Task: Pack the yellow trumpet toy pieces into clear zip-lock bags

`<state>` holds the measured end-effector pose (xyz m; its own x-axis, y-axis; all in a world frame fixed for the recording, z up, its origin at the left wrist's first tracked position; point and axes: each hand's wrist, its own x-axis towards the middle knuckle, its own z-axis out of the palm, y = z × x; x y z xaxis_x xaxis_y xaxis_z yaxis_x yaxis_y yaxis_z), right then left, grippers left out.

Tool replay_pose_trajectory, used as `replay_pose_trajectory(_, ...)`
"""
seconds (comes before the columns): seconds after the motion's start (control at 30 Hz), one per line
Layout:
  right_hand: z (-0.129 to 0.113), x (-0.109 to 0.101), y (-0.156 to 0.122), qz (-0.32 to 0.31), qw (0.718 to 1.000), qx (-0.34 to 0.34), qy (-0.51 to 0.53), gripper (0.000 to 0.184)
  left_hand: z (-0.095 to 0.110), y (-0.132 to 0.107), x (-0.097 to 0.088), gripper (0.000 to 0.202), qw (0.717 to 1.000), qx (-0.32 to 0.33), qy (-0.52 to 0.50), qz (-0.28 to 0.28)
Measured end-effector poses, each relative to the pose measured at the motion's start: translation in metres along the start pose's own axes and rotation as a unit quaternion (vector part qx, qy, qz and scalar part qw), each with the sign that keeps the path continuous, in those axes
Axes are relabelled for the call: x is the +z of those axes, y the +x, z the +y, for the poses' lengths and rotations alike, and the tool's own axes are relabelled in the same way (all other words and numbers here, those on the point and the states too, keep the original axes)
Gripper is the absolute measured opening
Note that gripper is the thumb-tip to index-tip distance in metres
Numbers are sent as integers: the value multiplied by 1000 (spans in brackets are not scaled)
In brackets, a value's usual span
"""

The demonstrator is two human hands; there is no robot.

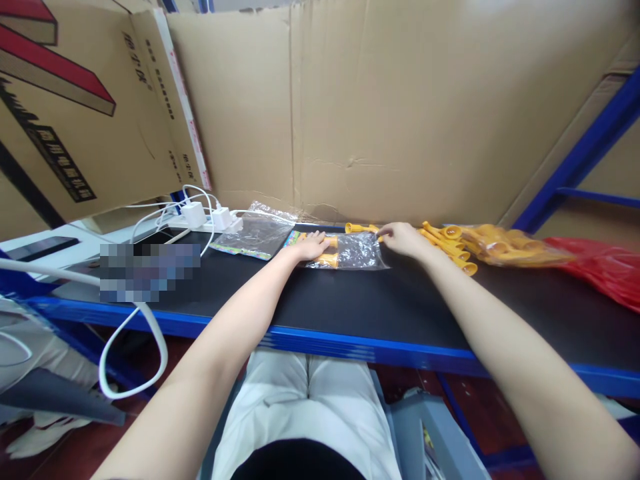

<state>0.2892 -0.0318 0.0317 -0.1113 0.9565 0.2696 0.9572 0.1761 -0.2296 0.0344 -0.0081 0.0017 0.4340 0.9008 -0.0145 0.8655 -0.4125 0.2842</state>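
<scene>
A clear plastic bag (361, 251) lies flat on the dark shelf, with yellow horn-shaped plastic pieces (329, 259) inside its left part and a colourful printed strip at its left end. Over that filled part rests my left hand (314, 247), fingers stretched out and pressing on it. My right hand (400, 239) is closed in a pinch at the bag's right edge; a bit of yellow shows at its fingertips, partly hidden. Just behind the bag lies a loose yellow horn (356, 228). More yellow horns (453, 248) are heaped right of my right hand.
Left of my hands lies another clear bag (257, 235) with a printed edge. Beyond it are a white power strip (200, 223) and cables. At the right sit a bag of yellow pieces (500, 244) and red plastic (595, 263). Cardboard (400, 113) walls the back.
</scene>
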Motion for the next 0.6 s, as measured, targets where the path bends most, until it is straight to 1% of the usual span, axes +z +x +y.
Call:
replay_pose_trajectory(0.07,13,-6,0,38,994,50,-87,33,-5,2,-1,60,1000,-11,11,3)
replay_pose_trajectory(0.1,20,-7,0,38,990,72,-119,34,-7,3,-1,60,1000,-15,14,6)
replay_pose_trajectory(0.13,26,-6,0,23,985,93,-143,34,-9,4,-1,60,1000,-19,16,8)
replay_pose_trajectory(0.2,37,-2,1,-37,977,119,-172,33,-12,5,-1,60,1000,-22,18,9)
replay_pose_trajectory(0.27,45,4,2,-94,973,118,-174,33,-13,6,-1,60,999,-23,19,12)
replay_pose_trajectory(0.33,49,8,4,-121,974,108,-157,33,-14,7,0,59,1000,-19,18,14)
replay_pose_trajectory(0.43,47,10,5,-121,981,100,-118,39,-14,6,0,59,1000,-16,12,18)
replay_pose_trajectory(0.6,35,7,4,-100,989,71,-84,56,-13,4,-1,56,1000,-15,-1,26)
